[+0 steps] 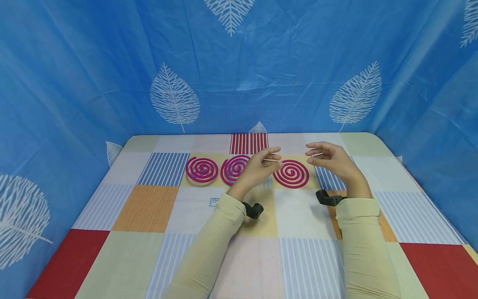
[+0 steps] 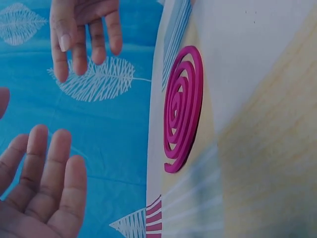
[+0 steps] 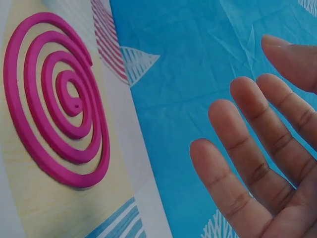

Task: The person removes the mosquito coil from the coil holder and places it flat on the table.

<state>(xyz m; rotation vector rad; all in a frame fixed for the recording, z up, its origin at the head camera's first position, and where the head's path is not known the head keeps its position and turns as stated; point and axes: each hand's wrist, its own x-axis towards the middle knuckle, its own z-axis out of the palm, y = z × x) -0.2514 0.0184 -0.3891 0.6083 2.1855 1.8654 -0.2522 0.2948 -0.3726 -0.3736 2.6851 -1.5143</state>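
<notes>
Three magenta mosquito coils lie in a row on the patchwork cloth. The right coil (image 1: 291,187) is flat, just below the space between the two hands; it also shows as a coil (image 2: 196,99) in the left wrist view and a coil (image 3: 29,134) in the right wrist view. My left hand (image 1: 257,168) hovers over the cloth with relaxed fingers, holding nothing, and hides part of the middle coil (image 1: 223,172). Farther left rests another coil (image 1: 215,168). Raised beside the right coil, my right hand (image 1: 336,162) faces the left one, its fingers loosely bent around nothing.
A patchwork cloth (image 1: 138,257) covers the table. Blue curtain (image 1: 261,74) with white leaf prints stands behind and on both sides. A small pale label-like patch (image 1: 213,202) lies left of the left sleeve. Each wrist wears a black band.
</notes>
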